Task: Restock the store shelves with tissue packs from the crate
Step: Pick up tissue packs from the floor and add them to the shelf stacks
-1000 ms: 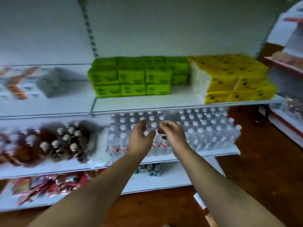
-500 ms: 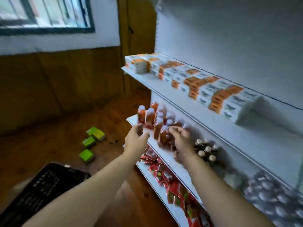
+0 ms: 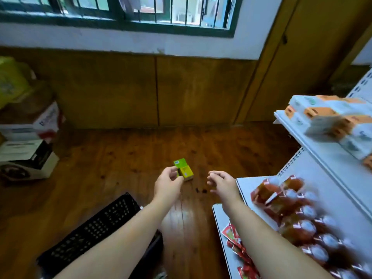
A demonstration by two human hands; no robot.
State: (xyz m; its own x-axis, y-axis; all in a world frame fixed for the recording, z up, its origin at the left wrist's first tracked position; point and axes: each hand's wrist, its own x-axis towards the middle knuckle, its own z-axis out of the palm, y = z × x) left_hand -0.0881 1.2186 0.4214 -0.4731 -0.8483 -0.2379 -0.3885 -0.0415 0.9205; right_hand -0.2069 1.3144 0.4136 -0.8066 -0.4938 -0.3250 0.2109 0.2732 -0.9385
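Wooden floor (image 3: pixel 120 154) is seen underfoot, with a black crate (image 3: pixel 96 224) nearest, lower left. Left hand (image 3: pixel 168 184) is loosely curled, right hand (image 3: pixel 222 183) relaxed and spread; nothing is gripped. Green tissue packs (image 3: pixel 184 170) appear to lie on the floor just beyond the left hand. They should probably be gathered squarely with both hands. Labels on packs and far boxes (image 3: pixel 30 125) cannot be read.

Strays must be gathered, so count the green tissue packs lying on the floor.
2. One green pack lies on the wooden floor past the left hand; the second pack sits against it, nearer the camera. The hand may hide another.
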